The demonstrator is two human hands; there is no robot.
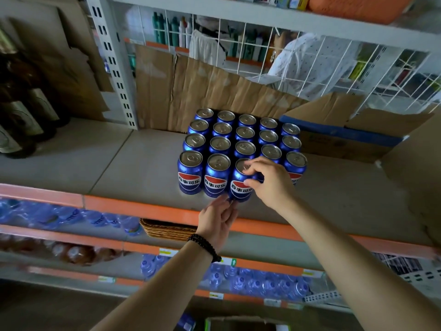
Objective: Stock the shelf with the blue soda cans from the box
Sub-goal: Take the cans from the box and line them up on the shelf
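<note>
I can't see the fourth front can, hidden behind my right hand (269, 180), fingers curled on the third can (241, 181) on the shelf (143, 168); left hand (218, 222) fingertips, together, touch its base

1. We see a grey shelf board (71, 161) with an orange front strip (133, 207).
2. We note a white slotted upright (112, 60) at back left.
3. A white wire grid (298, 58) backs the bay; torn cardboard (202, 91) leans against it.
4. Dark bottles (21, 111) stand far left.
5. Lower tiers hold water bottles (257, 280) and a wicker basket (164, 229).
6. Light is dim, brighter behind the grid.
</note>
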